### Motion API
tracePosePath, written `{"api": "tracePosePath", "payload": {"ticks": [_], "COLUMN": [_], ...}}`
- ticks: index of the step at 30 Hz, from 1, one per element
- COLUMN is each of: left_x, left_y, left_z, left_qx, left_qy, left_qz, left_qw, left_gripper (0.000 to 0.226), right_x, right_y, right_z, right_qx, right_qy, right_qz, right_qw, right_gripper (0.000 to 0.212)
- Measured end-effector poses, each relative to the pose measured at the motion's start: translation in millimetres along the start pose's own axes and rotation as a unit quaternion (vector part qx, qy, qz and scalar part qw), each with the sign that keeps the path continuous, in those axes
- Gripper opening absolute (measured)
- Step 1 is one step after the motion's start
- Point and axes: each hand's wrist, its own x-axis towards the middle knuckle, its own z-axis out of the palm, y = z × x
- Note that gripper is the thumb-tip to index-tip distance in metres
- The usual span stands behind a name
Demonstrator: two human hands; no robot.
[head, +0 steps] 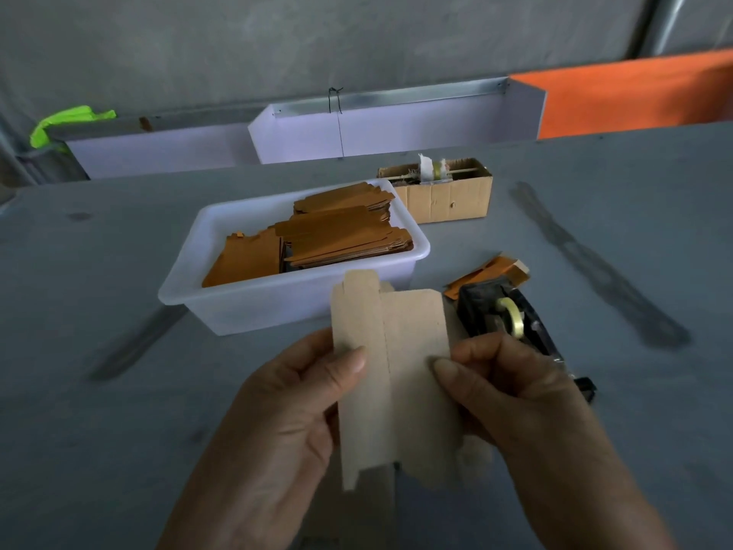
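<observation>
Grey counter (119, 271) is where it's all laid out, with a white tub (254, 307) of orange card blanks (337, 236) at the back and a black tape dispenser (503, 311) off to the right. Left hand (285, 414) and right hand (511, 394) each pinch a side edge of a flat tan cardboard blank (396, 371), thumbs on its face, holding it up above the counter just in front of the tub. Beat-up cardboard box (440, 196) sits behind the tub.
</observation>
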Motion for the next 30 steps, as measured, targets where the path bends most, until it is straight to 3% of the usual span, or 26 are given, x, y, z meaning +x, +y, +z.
{"api": "tracePosePath", "payload": {"ticks": [6,10,13,18,26,30], "left_x": [1,4,6,6,7,7], "left_y": [-7,-8,-12,-15,-19,-22], "left_z": [2,6,11,16,21,28], "left_qx": [0.035,0.120,0.168,0.164,0.179,0.162], "left_qy": [0.036,0.044,0.077,0.104,0.130,0.143], "left_qz": [0.020,0.043,0.055,0.056,0.078,0.097], "left_qw": [0.999,0.991,0.981,0.979,0.972,0.972], "left_gripper": [0.037,0.041,0.036,0.036,0.015,0.013], "right_x": [3,4,4,3,-1,-6], "right_y": [1,5,5,4,11,11], "right_z": [11,13,11,6,5,9], "right_qx": [0.015,-0.029,0.000,0.005,-0.086,-0.195], "right_qy": [0.023,0.048,0.043,0.040,0.101,0.144], "right_qz": [-0.012,-0.030,-0.028,-0.081,-0.167,-0.249], "right_qw": [1.000,0.998,0.999,0.996,0.977,0.938], "right_gripper": [0.016,0.020,0.012,0.025,0.020,0.014]}}
